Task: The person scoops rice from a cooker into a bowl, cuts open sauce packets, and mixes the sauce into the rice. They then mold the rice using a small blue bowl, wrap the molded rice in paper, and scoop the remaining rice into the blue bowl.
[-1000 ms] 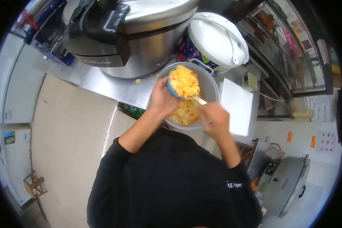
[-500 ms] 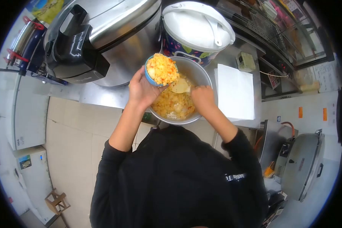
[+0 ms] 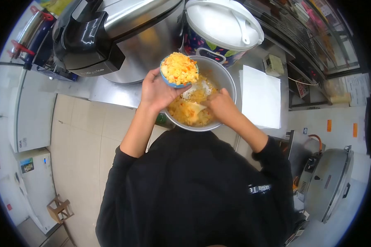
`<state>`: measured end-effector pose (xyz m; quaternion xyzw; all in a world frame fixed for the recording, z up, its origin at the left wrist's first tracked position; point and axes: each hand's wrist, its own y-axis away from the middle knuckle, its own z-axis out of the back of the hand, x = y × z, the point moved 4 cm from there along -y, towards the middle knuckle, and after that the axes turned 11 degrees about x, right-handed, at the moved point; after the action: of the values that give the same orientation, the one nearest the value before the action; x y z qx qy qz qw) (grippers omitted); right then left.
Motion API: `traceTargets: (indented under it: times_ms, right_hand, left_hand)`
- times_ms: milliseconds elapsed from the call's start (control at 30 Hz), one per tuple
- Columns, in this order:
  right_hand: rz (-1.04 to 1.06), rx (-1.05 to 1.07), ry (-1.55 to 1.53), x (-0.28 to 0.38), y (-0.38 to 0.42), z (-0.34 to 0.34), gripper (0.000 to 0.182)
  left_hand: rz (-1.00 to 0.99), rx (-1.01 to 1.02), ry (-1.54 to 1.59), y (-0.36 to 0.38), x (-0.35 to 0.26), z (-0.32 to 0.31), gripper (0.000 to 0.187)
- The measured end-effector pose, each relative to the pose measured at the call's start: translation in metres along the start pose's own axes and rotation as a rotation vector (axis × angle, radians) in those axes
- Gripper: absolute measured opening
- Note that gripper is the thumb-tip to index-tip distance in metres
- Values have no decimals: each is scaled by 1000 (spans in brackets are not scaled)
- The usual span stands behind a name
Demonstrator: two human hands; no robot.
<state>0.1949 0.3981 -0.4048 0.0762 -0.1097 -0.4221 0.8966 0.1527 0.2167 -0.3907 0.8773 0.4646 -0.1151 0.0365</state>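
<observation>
My left hand (image 3: 158,91) is closed round a small blue bowl (image 3: 174,85), heaped with yellow rice (image 3: 179,68) that has orange bits in it. The bowl is held over the left rim of a large metal pot (image 3: 228,76). Inside the pot lies more of the same rice mix (image 3: 181,110), with a whitish patch near the far side. My right hand (image 3: 221,106) grips a pale rice paddle (image 3: 196,108) by its handle, most of which the fingers hide. Down in the pot, the paddle's blade carries some rice.
Behind the pot stand a big steel cooker (image 3: 144,45) with a black handle and a patterned rice cooker (image 3: 218,39) with a white lid. White paper sheets (image 3: 261,99) lie to the right on the steel counter, near a small greenish box (image 3: 273,66).
The paddle has moved down and toward me within the pot, and its blade now carries rice. The rice in the bowl looks higher and rounder. The whole view has shifted slightly.
</observation>
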Motion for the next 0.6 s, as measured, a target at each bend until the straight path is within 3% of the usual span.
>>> traceTargets:
  times_ms: [100, 300, 600]
  right_hand:
    - [41, 2, -126, 3, 4, 5, 20]
    - [-147, 1, -381, -19, 18, 46, 20]
    - [-426, -197, -446, -60, 47, 78, 23]
  left_hand:
    - [6, 20, -23, -2, 0, -1, 59]
    - [9, 37, -13, -1, -13, -3, 58]
    - [81, -129, -182, 15, -15, -9, 48]
